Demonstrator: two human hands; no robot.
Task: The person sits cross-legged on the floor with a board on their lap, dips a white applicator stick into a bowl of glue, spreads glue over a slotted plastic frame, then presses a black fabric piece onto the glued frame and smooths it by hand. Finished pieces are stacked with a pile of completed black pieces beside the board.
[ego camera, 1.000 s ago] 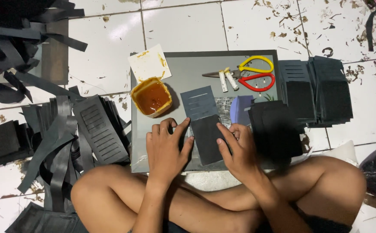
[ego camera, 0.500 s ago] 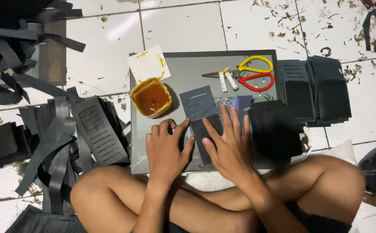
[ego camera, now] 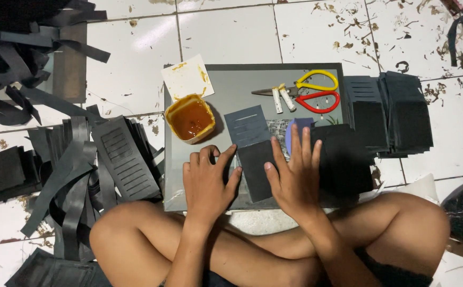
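A person sitting cross-legged on the floor is pressing a dark panel (ego camera: 257, 169) at the grey board's (ego camera: 231, 85) six o'clock; left hand (ego camera: 206, 183) fingers curled, right hand (ego camera: 295, 178) fingers spread flat. The open glue tub (ego camera: 190, 119), at the left hand's eleven o'clock, is risking a knock and spill.

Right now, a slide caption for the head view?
Both hands, left hand and right hand, press a dark slotted sheet beside a glue tub.

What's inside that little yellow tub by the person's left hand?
The yellow tub holds a glossy amber-brown liquid, likely glue; it hides the tub's bottom. The tub sits on the grey board, just above the left hand, which rests on a dark sheet.
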